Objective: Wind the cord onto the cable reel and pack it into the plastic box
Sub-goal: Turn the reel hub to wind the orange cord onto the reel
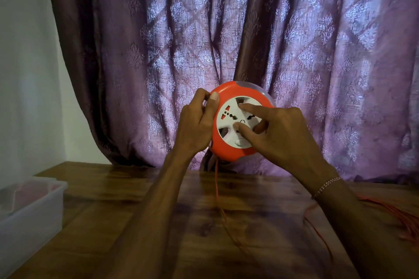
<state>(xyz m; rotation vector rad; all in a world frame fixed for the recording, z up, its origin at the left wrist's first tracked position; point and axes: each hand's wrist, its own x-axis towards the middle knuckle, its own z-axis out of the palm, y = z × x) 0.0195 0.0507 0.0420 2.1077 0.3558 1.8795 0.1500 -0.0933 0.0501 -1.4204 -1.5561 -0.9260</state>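
I hold a round orange cable reel (229, 150) with a white socket face up in the air above the wooden table (181, 222). My left hand (199, 124) grips the reel's left rim, thumb on the front. My right hand (281, 136) has its index finger and thumb on the white centre disc, fingers in its recesses. A thin orange cord (218, 199) hangs from the bottom of the reel down onto the table and trails toward a loose pile of cord (399, 217) at the right edge. A clear plastic box (34, 208) sits on the table at the far left.
A purple patterned curtain (226, 29) hangs right behind the reel, down to the table's back edge. A pale wall (22, 63) is on the left. The plastic box stands at the table's left edge.
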